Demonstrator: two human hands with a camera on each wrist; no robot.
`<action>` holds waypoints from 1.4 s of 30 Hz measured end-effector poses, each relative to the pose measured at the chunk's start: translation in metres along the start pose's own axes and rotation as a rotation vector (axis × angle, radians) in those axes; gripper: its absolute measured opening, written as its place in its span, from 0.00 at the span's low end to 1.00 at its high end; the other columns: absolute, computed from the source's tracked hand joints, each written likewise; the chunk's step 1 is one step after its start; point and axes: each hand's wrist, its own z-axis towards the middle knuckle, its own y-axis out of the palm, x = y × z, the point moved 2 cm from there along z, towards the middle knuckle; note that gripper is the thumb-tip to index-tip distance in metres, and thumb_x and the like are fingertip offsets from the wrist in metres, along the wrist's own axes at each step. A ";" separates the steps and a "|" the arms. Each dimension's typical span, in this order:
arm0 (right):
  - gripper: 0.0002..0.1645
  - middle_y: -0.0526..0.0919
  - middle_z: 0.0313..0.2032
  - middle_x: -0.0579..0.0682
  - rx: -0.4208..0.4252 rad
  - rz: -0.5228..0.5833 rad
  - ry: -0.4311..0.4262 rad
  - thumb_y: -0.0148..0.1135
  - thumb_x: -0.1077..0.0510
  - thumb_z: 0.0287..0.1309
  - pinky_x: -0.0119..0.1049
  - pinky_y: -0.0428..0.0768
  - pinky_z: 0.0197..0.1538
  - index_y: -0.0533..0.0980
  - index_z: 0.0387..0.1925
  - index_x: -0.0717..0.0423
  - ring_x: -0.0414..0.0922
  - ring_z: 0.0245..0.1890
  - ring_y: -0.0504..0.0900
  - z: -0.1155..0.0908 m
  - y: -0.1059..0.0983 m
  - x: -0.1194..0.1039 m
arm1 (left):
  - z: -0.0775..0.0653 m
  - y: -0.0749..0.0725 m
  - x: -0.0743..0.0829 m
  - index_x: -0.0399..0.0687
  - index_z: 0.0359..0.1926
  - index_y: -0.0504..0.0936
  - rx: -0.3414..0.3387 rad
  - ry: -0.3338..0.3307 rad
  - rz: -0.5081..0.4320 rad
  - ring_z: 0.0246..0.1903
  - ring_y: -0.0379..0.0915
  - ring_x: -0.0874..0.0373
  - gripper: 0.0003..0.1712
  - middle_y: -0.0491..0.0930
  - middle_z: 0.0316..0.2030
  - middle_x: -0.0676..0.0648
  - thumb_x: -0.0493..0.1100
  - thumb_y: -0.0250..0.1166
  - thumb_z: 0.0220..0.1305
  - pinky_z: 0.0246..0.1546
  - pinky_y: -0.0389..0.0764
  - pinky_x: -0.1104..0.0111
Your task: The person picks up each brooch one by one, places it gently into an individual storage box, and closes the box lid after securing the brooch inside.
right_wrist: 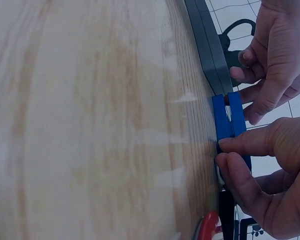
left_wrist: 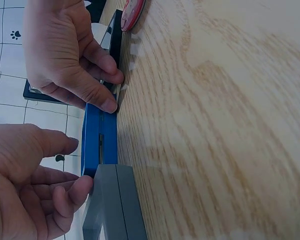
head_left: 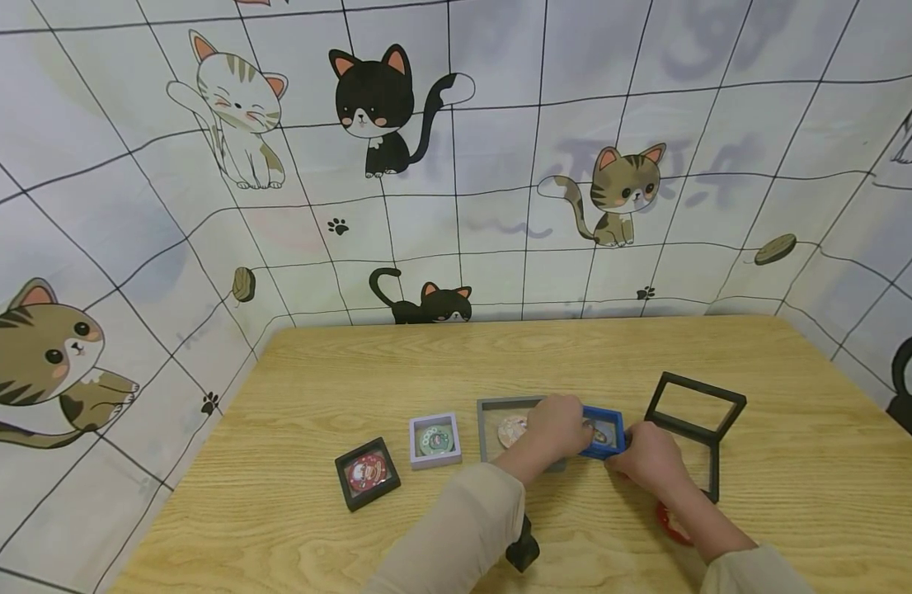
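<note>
Both hands are at a small blue display frame (head_left: 604, 412), which lies flat on the table with a small item (head_left: 599, 431) behind its clear film. My left hand (head_left: 554, 422) grips its left end, with curled fingers against the side. At the opposite end, my right hand (head_left: 652, 458) pinches the frame between thumb and fingers. In the left wrist view a narrow gap shows between the frame's two blue halves (left_wrist: 92, 135). A larger grey frame (head_left: 488, 429), holding a pale round badge (head_left: 511, 431), sits directly left of it, partly covered by my left hand.
A black frame (head_left: 716, 462) stands opened on the right, with a red round badge (head_left: 673, 525) partly under my right forearm. To the left lie a lilac frame (head_left: 435, 417) with a green badge and a black frame (head_left: 347, 483) with a red badge. A black object (head_left: 524, 554) lies near my left sleeve.
</note>
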 end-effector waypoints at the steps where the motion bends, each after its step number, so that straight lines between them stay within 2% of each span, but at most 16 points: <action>1: 0.09 0.72 0.11 0.46 0.002 -0.002 0.000 0.66 0.64 0.33 0.33 0.66 0.17 0.74 0.17 0.65 0.41 0.12 0.69 0.000 0.000 0.000 | 0.000 0.000 0.000 0.50 0.13 0.71 -0.001 -0.002 0.008 0.12 0.59 0.63 0.19 0.66 0.11 0.54 0.51 0.61 0.55 0.08 0.61 0.72; 6: 0.08 0.71 0.11 0.46 0.000 0.000 0.002 0.66 0.65 0.33 0.33 0.66 0.17 0.73 0.16 0.64 0.41 0.12 0.68 0.000 -0.001 -0.001 | 0.002 0.000 0.001 0.50 0.18 0.75 0.001 -0.007 0.035 0.15 0.63 0.63 0.16 0.70 0.15 0.54 0.54 0.63 0.54 0.11 0.65 0.71; 18: 0.07 0.71 0.10 0.46 -0.009 -0.002 0.002 0.65 0.66 0.33 0.33 0.66 0.17 0.73 0.16 0.64 0.41 0.11 0.68 0.000 0.000 0.001 | 0.003 0.001 0.003 0.51 0.22 0.78 -0.018 -0.047 0.047 0.14 0.62 0.65 0.19 0.69 0.15 0.56 0.61 0.68 0.46 0.11 0.64 0.72; 33: 0.07 0.70 0.09 0.45 -0.007 -0.014 0.011 0.64 0.65 0.31 0.32 0.65 0.17 0.72 0.13 0.62 0.41 0.11 0.67 0.000 0.001 0.001 | 0.002 0.001 0.009 0.53 0.25 0.80 -0.002 -0.079 0.119 0.17 0.67 0.64 0.20 0.74 0.19 0.55 0.62 0.70 0.42 0.14 0.68 0.69; 42: 0.07 0.70 0.09 0.45 -0.012 -0.015 0.013 0.64 0.65 0.32 0.32 0.65 0.17 0.73 0.13 0.62 0.41 0.11 0.67 0.001 0.002 0.001 | 0.003 0.003 0.009 0.53 0.27 0.81 0.018 -0.069 0.144 0.19 0.69 0.63 0.21 0.77 0.22 0.55 0.63 0.70 0.41 0.15 0.69 0.68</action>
